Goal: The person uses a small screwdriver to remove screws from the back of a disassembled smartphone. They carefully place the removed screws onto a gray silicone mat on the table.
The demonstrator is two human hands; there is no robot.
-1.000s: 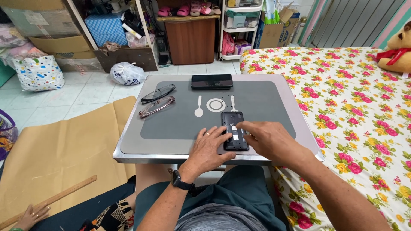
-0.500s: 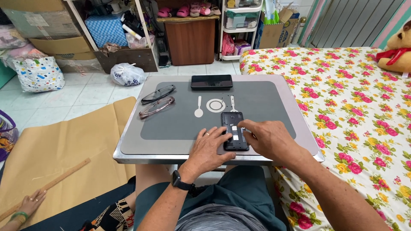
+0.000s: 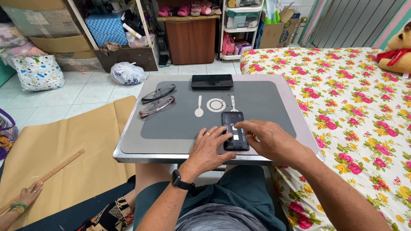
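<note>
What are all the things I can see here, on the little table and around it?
opened phone: 1, black, back cover off, near front edge of the table, under both hands
closed phone: 1, black, at far edge of the table
glasses: 2 pairs, one dark, one brownish, on left part of the table
table: 1, grey tray top with white plate-and-cutlery print
bedspread: 1, yellow with red flowers, right
teddy bear: 1, tan, far right on the bed
cardboard sheet: 1, brown, on the floor, left
wooden ruler: 1, held by another person's hand, lower left
left hand: beside the phone, ring and wristwatch
right hand: fingertips on the phone's inside
</note>
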